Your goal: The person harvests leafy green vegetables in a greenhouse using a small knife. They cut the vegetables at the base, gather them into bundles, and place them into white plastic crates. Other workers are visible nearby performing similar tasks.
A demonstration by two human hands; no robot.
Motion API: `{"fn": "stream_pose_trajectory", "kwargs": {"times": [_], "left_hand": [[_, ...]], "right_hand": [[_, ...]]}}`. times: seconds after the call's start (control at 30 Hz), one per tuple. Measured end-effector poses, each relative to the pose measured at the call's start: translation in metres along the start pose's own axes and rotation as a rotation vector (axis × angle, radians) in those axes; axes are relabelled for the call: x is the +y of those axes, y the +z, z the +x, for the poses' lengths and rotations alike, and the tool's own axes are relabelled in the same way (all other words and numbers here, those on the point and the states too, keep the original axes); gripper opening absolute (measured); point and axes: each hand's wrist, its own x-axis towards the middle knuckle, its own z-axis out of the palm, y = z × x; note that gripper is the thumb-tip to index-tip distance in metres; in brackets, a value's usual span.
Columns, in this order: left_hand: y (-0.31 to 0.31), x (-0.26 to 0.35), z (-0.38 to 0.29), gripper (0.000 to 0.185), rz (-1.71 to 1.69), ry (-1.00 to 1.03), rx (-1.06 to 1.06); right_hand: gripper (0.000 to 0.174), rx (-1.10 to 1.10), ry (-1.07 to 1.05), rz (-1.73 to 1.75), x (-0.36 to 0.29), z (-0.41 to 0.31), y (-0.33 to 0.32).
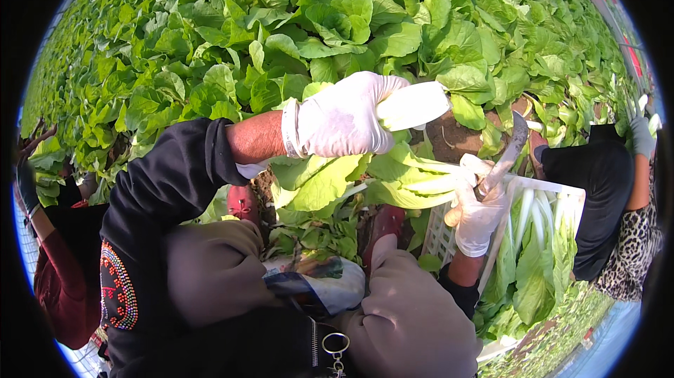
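Observation:
My left hand [347, 114], in a white glove, is closed around a head of leafy greens [413, 106]. The pale, thick base points right and the leaves hang below my fist. In my gloved right hand [479, 214] is a curved knife [508, 154], its blade tilted up and to the right. The same hand also pinches a few pale-stalked leaves [421, 183], whose green ends spread left under the left hand. How the knife's handle sits in the palm is hidden.
Against my right arm stands a white plastic crate [571, 193] holding cut greens [537, 272]. Trimmed leaves [316, 235] lie between my red shoes [243, 204]. Dense growing greens [337, 14] fill the ground ahead. One person [595, 209] works close at right, another [68, 283] at left.

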Motion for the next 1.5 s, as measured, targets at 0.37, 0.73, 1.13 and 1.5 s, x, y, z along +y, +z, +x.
{"fn": "stream_pose_trajectory", "kwargs": {"times": [0.37, 0.73, 1.13, 1.5], "left_hand": [[0.040, -0.014, -0.026, 0.083, -0.395, -0.066, 0.194], [0.039, -0.072, -0.027, 0.038, 0.693, -0.291, -0.310], [-0.039, -0.164, 0.035, 0.021, 1.497, -0.053, -0.337], [-0.058, -0.216, 0.000, 0.053, 1.895, 0.419, -0.209]], "right_hand": [[0.023, 0.007, 0.290, 0.588, -0.009, 0.024, 0.095], [0.023, 0.003, 0.591, 0.004, 0.171, -0.001, 0.040], [0.022, -0.305, 0.082, -0.848, 0.224, 0.063, 0.082], [0.030, -0.409, 0.234, -0.960, 0.226, 0.082, 0.115]]}}
